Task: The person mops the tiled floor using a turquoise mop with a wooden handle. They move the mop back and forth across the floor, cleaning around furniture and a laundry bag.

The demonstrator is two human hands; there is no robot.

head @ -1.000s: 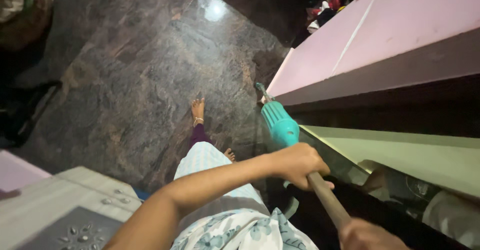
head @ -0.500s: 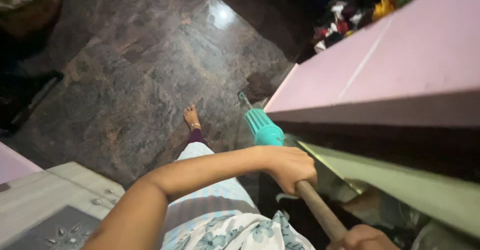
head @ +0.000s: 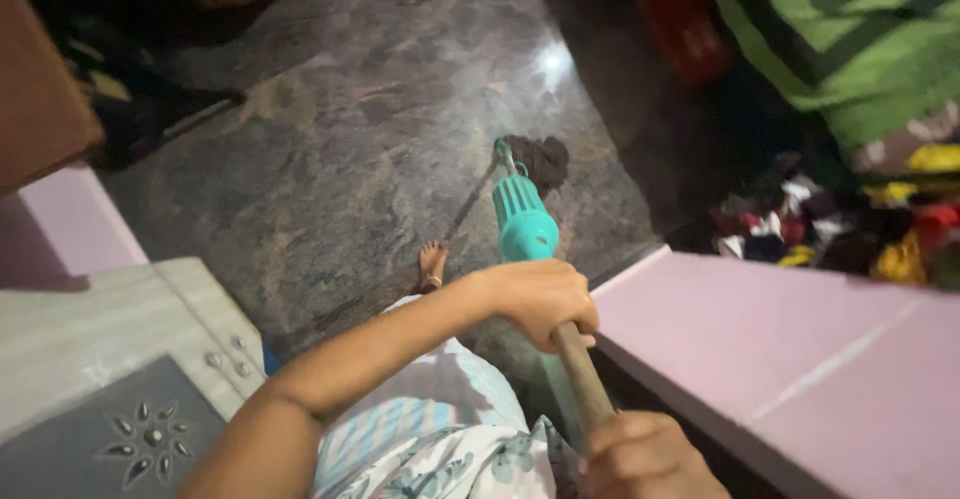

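Head view, looking down at a dark marbled floor (head: 330, 159). Left hand (head: 535, 299) wrapped tight around the brown wooden handle (head: 580, 379) of a mop (head: 525, 221), just below its teal plastic collar. Right hand (head: 640, 459) closed on the same handle lower down, at the bottom edge of the frame, partly cut off. Handle slanting away from the body toward the floor's middle, ending in a dark wet mop head (head: 540, 159) pressed to the floor beside a bright glare spot. One bare foot (head: 432, 264) with an anklet planted on the floor just left of the teal collar, above a pale blue striped and floral garment (head: 440, 429). Pink flat slab (head: 790, 369) along the right, its near corner just beside the left hand. Heap of coloured clothes (head: 850, 224) past the slab's far edge, green striped fabric (head: 860, 39) in the top right corner. Pale cabinet top (head: 90, 329) with a dark star-patterned panel at the lower left corner.
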